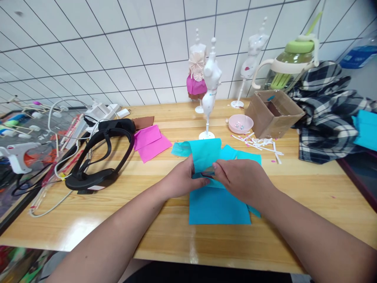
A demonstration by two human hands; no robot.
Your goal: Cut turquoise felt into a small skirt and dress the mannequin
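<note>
My left hand (184, 179) pinches a turquoise sheet (206, 153), thin cloth or paper, whose upper part curls upward. In my right hand (243, 177), fingers closed, is a slim metal tool that looks like scissors (208, 173). Its blades point left into the sheet between my hands; the handles are hidden. Beneath both hands a larger turquoise sheet (219, 208) lies flat on the table. More turquoise pieces (249, 156) lie just behind and beside my right hand. A white dress form (211, 74) stands directly beyond the sheet.
Wooden table (159, 239) against a tiled wall. Left: black headset strap (103, 177), cables, pink sheets (151, 145). Back: dressed form (196, 74), another white form (251, 55). Right: pink bowl (240, 125), white paper strips (259, 143), cardboard box (272, 118), green-lidded jug (294, 63), plaid cloth (326, 102).
</note>
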